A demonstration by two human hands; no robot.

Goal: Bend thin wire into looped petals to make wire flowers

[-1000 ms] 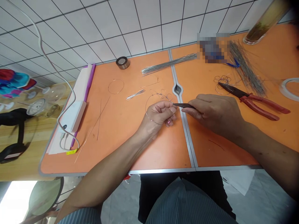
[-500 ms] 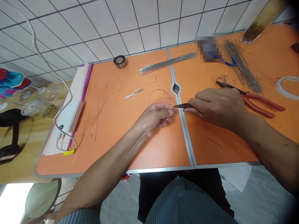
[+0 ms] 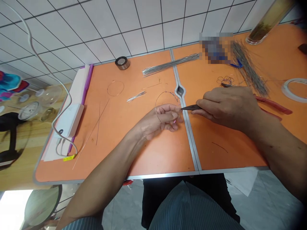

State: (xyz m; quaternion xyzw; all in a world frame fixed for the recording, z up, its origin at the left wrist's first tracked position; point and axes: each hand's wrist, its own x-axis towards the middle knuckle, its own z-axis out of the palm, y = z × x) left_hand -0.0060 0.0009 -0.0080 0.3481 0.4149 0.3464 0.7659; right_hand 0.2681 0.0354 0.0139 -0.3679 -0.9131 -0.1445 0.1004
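Note:
My left hand (image 3: 157, 123), palm up over the table's middle, pinches a thin wire ring (image 3: 165, 92) between thumb and fingers. Small twists or beads run along the ring's right side, and a bit of pink shows by the fingertips. My right hand (image 3: 225, 108) is closed around dark needle-nose pliers (image 3: 191, 108); their handles are hidden in the palm. The tip points left, close beside my left fingertips; whether it grips wire is too small to tell. Red-handled pliers (image 3: 275, 104) lie partly behind my right hand.
On the orange table (image 3: 148, 156) lie a wire bundle (image 3: 170, 65), short wires (image 3: 136, 96), another wire ring (image 3: 115, 88), a tape roll (image 3: 122, 63) and a darker wire bundle (image 3: 250, 68). A white box with cable (image 3: 70, 121) sits left. A glass (image 3: 261, 32) stands back right.
The pliers in my right hand have shifted slightly right, away from my left fingertips. My left fingers have loosened and spread a little around the ring. The view has shifted slightly.

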